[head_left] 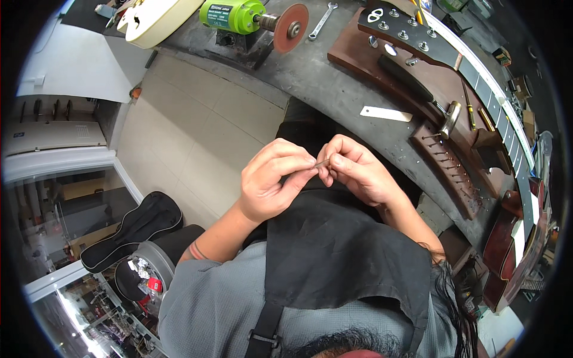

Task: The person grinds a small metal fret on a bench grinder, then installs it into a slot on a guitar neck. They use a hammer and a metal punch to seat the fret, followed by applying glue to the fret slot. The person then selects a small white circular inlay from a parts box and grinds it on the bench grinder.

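Note:
My left hand (pixel 276 178) and my right hand (pixel 359 170) meet in front of my black apron (pixel 340 244). Between them is a small, thin, dark metal-looking strip (pixel 322 162), too small to name more exactly. The left fingertips pinch one end, while the right thumb and forefinger are closed on the other. Beyond the hands, on the bench (pixel 334 98), stands a green bench grinder (pixel 233 15) with a reddish disc (pixel 291 28). To the right lies a guitar neck, its dark headstock (pixel 397 24) bearing tuning pegs.
A wrench (pixel 323 21), a white ruler-like strip (pixel 386 113), a hammer (pixel 450 121) and a wooden rack (pixel 444 164) with small dark pins lie on the bench. A cream guitar body (pixel 156 24) is at the far left. A gig bag (pixel 140 230) stands beside a grey bin (pixel 158 262).

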`<state>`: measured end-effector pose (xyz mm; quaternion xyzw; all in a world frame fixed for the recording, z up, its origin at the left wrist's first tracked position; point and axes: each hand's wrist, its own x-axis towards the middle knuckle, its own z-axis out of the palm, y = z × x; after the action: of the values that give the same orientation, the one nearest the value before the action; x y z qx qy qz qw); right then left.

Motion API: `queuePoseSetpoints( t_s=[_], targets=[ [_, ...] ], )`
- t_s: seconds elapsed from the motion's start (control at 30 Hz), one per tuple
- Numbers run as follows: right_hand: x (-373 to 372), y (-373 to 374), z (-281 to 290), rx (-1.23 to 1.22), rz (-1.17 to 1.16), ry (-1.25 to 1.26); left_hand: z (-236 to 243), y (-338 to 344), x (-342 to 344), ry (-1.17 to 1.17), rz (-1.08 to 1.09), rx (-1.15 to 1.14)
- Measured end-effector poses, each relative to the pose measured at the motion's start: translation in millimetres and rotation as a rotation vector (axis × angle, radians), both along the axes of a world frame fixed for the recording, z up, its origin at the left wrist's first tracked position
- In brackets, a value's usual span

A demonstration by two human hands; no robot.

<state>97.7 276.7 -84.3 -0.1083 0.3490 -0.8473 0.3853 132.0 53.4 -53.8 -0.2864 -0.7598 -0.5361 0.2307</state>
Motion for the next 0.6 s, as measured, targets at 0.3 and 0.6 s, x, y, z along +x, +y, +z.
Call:
queuePoseSetpoints(
  t_s=[0.3,0.6],
  targets=[
    [9.5,-12.0,0.4,-0.076,0.087,0.043,12.3,6.0,22.5,0.104,0.049,-0.015],
    [-52.8,-17.2,-206.6,0.905,0.081,0.572,22.5,-30.1,-3.2,0.256,0.258,-0.039]
  ],
)
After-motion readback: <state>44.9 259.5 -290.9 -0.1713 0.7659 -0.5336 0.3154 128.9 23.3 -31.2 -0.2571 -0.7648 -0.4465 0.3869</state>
